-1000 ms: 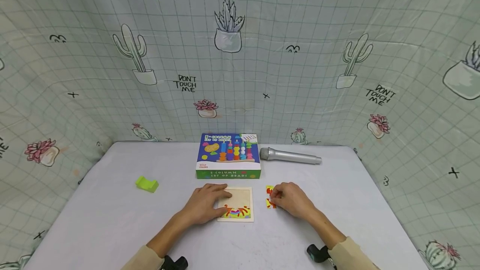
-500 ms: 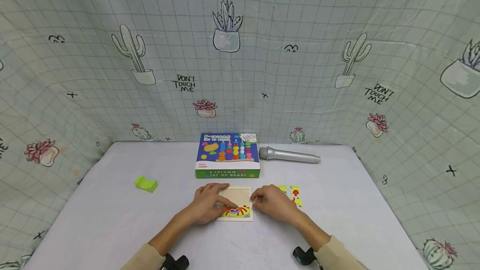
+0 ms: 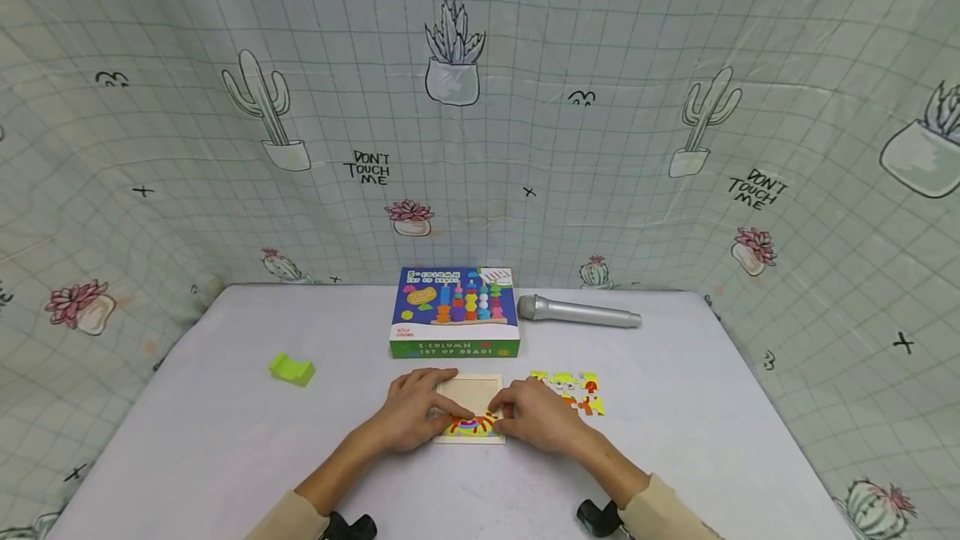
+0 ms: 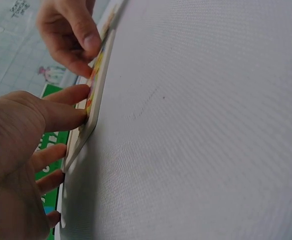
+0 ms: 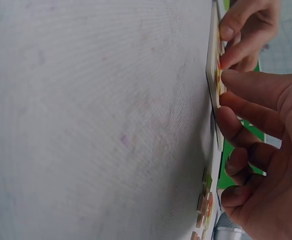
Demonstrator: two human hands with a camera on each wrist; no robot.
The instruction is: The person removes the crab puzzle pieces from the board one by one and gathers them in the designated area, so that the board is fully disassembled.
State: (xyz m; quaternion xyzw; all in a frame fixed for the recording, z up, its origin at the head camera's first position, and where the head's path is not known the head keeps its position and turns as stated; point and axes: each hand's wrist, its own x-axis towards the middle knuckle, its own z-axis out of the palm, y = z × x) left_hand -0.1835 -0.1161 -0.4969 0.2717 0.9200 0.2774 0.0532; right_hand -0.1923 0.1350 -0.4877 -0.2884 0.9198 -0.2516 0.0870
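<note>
A shallow wooden puzzle frame [image 3: 468, 442] lies flat on the table, with colourful pieces [image 3: 471, 425] along its near side and bare wood behind them. My left hand [image 3: 408, 411] rests over the frame's left side, fingers extended, index fingertip and thumb touching the pieces. At the frame's right side, my right hand [image 3: 543, 417] pinches a small puzzle piece between thumb and index finger, low over the right end of the row; the fingertips mostly hide it. The left wrist view shows my left hand [image 4: 21, 135] at the frame's edge [image 4: 103, 80]; in the right wrist view my right hand [image 5: 265, 130] touches the frame.
Loose yellow and red puzzle pieces [image 3: 588, 394] lie right of the frame, partly behind my right hand. A bead-set box [image 3: 455, 319] stands behind the frame, with a grey microphone [image 3: 581, 312] to its right. A green block [image 3: 292, 369] sits at the left.
My right hand has moved left from the loose pieces to the frame's right side, uncovering more of them. My left index finger has shifted right onto the row of pieces.
</note>
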